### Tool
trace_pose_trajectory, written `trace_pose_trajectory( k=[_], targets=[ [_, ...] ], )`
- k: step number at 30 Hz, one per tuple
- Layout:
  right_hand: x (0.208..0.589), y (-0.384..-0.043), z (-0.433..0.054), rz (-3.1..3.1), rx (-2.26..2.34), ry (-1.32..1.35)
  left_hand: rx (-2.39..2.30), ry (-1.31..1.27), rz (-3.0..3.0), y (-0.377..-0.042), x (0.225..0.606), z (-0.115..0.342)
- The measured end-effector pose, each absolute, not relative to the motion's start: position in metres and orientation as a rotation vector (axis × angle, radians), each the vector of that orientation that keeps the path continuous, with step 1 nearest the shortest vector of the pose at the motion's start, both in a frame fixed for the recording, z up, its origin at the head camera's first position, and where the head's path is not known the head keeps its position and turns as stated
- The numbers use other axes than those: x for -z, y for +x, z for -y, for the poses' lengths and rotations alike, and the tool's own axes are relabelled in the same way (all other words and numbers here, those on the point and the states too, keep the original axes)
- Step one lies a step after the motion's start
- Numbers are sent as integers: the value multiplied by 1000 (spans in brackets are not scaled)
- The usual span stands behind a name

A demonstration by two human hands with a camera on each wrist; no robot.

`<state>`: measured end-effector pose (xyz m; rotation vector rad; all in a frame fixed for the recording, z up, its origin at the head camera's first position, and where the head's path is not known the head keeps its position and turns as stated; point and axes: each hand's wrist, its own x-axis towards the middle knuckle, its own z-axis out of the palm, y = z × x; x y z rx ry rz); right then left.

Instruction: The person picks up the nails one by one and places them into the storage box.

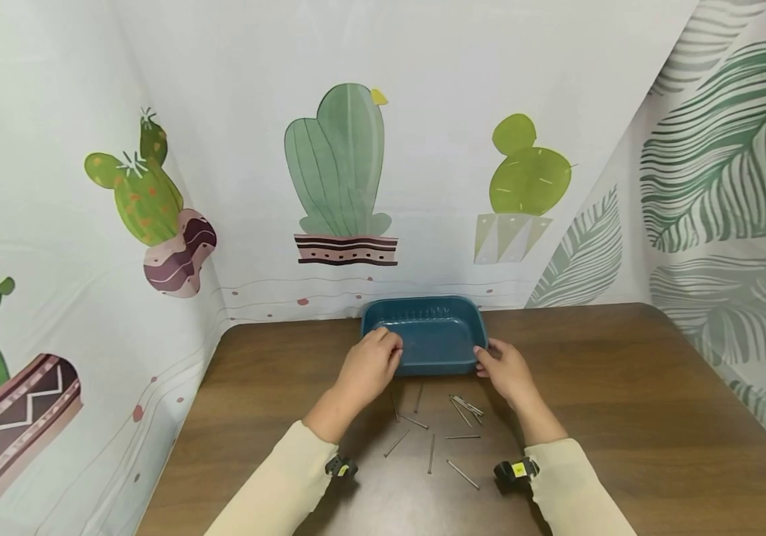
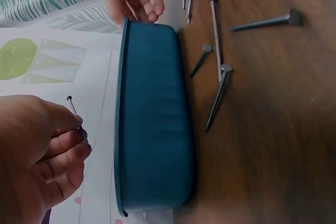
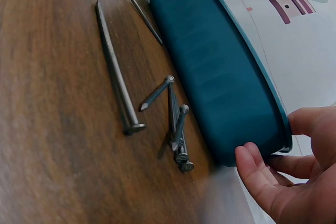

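Observation:
A blue rectangular plastic basin stands at the far edge of the wooden table. My left hand is over its left front corner. In the left wrist view, a nail is pinched between that hand's thumb and fingers, its head sticking out above them. My right hand grips the basin's right front corner; in the right wrist view its thumb is at the rim and its fingers are against the outer wall. Several loose nails lie on the table in front of the basin.
The brown wooden table reaches back to a white cloth printed with cacti and leaves. A small cluster of nails lies crossed near the basin's right front. Black wrist cameras sit at both sleeves.

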<state>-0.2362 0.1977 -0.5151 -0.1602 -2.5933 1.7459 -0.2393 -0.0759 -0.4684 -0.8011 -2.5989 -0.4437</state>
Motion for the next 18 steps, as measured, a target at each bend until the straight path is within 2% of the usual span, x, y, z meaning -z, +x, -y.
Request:
trace_pose_trajectory(
  k=[18],
  targets=[
    [514,-236,-196,2601,-1732,-152,543,-756,2652,-266,457,76]
  ],
)
